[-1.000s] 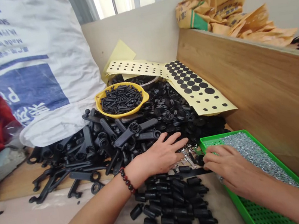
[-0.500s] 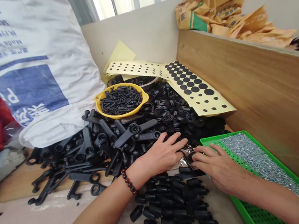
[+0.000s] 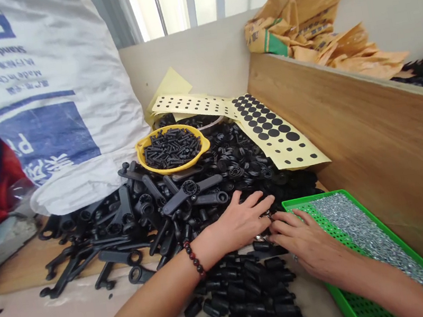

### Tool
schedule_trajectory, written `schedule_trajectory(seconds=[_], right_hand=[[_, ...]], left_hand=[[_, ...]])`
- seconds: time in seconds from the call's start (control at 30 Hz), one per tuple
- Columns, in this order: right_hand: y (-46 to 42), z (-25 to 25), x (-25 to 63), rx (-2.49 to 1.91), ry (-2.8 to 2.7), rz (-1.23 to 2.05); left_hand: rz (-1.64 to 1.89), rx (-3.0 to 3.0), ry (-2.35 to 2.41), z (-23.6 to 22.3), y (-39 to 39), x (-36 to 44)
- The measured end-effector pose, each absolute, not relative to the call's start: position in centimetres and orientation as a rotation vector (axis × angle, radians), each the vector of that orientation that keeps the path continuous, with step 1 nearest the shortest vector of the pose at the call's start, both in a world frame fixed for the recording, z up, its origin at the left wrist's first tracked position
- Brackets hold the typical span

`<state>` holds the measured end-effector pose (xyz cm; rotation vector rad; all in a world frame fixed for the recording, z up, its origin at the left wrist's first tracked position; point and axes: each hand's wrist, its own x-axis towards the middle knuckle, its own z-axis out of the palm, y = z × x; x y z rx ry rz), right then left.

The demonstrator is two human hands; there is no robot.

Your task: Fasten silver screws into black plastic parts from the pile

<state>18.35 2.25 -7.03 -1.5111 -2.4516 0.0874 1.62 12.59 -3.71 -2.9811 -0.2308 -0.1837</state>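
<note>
1. Right hand (image 3: 309, 242) has slid left off the green tray (image 3: 338, 288) since a second ago and now meets the left hand (image 3: 241, 220) fingertip to fingertip
2. Left hand: palm down, fingers spread flat on the black parts, grasping nothing visible; bead bracelet (image 3: 194, 259) on wrist
3. Right hand: fingers curled down onto small shiny metal pieces (image 3: 262, 236) between both hands (can't tell if it actually grips one)
4. Black cylindrical caps (image 3: 249, 294) heaped on the bench just below the hands
5. Black lever arms (image 3: 133, 219) piled left; yellow bowl (image 3: 173, 148) of black screws behind
6. Tray holds silvery screws (image 3: 367, 230), touching the wooden board (image 3: 372, 138)
7. Sticker sheet (image 3: 271, 133) with black dots lies over the pile; white sack (image 3: 45, 99) far left
</note>
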Motion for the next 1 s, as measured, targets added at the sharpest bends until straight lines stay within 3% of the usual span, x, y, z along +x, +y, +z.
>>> schedule_trajectory(seconds=[0.37, 0.6, 1.0], right_hand=[[1.9, -7.2, 19.0, -1.476, -2.458, 0.099], [2.1, -7.5, 18.8, -1.408, -2.426, 0.084], [1.7, -6.8, 19.1, -1.303, -2.398, 0.060]], left_hand=[[-0.236, -2.990, -0.172, -2.5, 12.9, 1.1], [-0.443, -3.049, -0.422, -0.6, 13.1, -1.9], [-0.095, -2.949, -0.645, -1.9, 11.7, -3.6]])
